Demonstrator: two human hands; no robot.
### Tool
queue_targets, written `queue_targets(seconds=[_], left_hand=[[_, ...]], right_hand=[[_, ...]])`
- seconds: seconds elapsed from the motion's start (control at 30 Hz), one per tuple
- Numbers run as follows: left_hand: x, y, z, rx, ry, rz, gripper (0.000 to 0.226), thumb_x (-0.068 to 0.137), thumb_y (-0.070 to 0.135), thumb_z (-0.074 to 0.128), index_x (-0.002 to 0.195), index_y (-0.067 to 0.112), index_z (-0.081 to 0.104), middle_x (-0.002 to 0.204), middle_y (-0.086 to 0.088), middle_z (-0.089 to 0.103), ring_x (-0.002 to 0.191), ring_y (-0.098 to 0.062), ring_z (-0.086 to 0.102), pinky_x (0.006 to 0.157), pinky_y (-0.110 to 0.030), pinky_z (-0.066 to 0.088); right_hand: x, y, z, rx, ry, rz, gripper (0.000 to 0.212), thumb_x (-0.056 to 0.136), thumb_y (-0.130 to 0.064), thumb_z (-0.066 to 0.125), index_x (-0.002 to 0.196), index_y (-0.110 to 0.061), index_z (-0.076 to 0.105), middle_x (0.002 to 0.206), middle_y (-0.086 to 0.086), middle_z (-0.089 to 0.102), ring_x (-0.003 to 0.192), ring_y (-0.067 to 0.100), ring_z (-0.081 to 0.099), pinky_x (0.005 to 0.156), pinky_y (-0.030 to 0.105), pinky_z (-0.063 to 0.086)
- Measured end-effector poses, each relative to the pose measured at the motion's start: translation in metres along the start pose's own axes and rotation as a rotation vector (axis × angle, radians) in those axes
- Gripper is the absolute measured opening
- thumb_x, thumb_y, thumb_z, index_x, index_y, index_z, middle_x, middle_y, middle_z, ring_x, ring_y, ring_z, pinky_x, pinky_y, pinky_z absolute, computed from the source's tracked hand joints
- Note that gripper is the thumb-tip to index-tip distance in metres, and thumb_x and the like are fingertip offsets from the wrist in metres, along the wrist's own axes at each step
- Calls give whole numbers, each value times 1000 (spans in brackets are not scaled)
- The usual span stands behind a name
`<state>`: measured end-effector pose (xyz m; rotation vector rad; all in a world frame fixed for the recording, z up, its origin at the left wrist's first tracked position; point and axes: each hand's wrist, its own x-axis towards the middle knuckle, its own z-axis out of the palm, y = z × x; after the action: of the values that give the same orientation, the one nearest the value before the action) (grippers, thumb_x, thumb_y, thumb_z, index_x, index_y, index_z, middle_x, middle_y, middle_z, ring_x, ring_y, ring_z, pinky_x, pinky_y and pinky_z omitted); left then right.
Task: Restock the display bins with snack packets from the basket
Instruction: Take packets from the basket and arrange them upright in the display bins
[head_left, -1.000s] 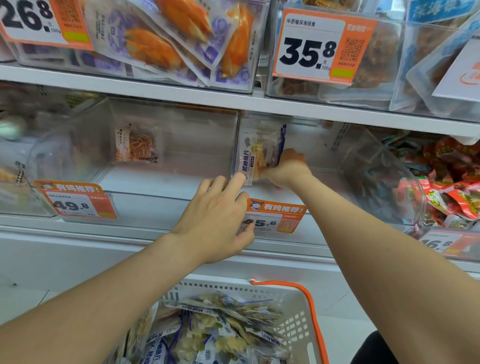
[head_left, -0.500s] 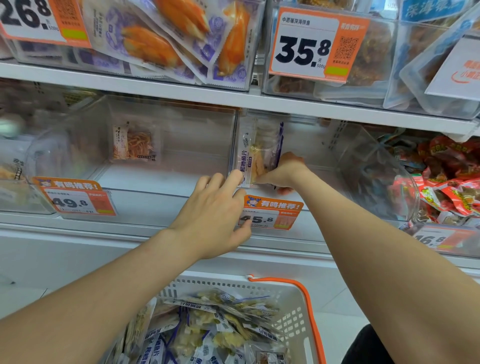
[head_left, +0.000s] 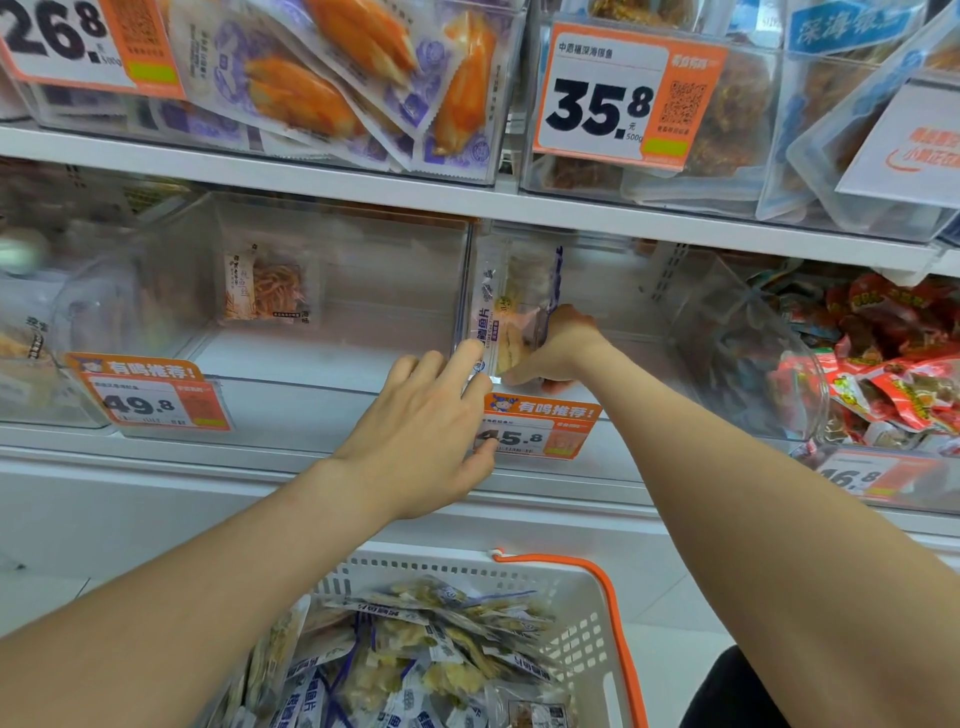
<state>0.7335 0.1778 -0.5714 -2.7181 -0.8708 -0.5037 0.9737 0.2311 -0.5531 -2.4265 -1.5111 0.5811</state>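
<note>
A white basket (head_left: 587, 587) with an orange handle sits below, full of blue-and-white snack packets (head_left: 415, 649). In the clear display bin (head_left: 649, 312) on the middle shelf, my right hand (head_left: 558, 348) grips a few of these packets (head_left: 511, 312) standing upright against the bin's left wall. Fingers straight, my left hand (head_left: 426, 436) lies on the bin's front edge, its fingertips touching the lower left of the upright packets.
The bin to the left (head_left: 337, 291) holds one packet (head_left: 265, 286) at the back. Red packets (head_left: 893, 364) fill the bin on the right. Orange price tags (head_left: 540, 426) hang on the bin fronts. The upper shelf (head_left: 467, 202) carries fuller bins.
My right hand has set the packets a little lower against the bin wall. My left hand has stayed at the bin's front edge.
</note>
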Motion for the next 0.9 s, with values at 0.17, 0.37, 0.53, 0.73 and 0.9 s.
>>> queue_targets(seconds=[0.17,0.37,0.53,0.73,0.9], left_hand=[[2,1,2,6,10,1,39,93,51,49,103,14,56,136,-10,44,92,-28,50,83,-45,42],[3,-1,6,27,19,3,40,93,52,47,99,13,56,134,-11,45,90,-28,49,83,-45,42],[5,-2,6,33,23,-2,41,91,52,47,97,13,57,130,-11,47,89,-29,49,82,-45,42],[4,-2,5,32,19,3,42,92,53,44,96,13,57,129,-11,47,89,-29,49,81,-45,43],[3,-1,5,23,17,5,41,93,53,46,97,14,56,131,-10,45,89,-27,47,81,-43,41]], right_hand=[[9,-10,1,17,4,61,46,71,-35,94,103,-17,67,99,4,71,68,19,76,55,32,64],[23,-12,-1,-11,179,79,65,59,-46,98,105,-16,64,96,3,70,63,20,75,54,36,64],[31,-11,0,-51,289,75,72,45,-58,97,99,-20,69,87,0,73,70,21,74,64,37,66],[21,-11,-1,115,142,78,75,58,-61,94,113,-18,65,101,2,72,78,17,75,62,30,65],[8,-20,-4,212,324,6,151,63,-49,97,163,-18,-12,149,15,49,134,35,54,100,40,53]])
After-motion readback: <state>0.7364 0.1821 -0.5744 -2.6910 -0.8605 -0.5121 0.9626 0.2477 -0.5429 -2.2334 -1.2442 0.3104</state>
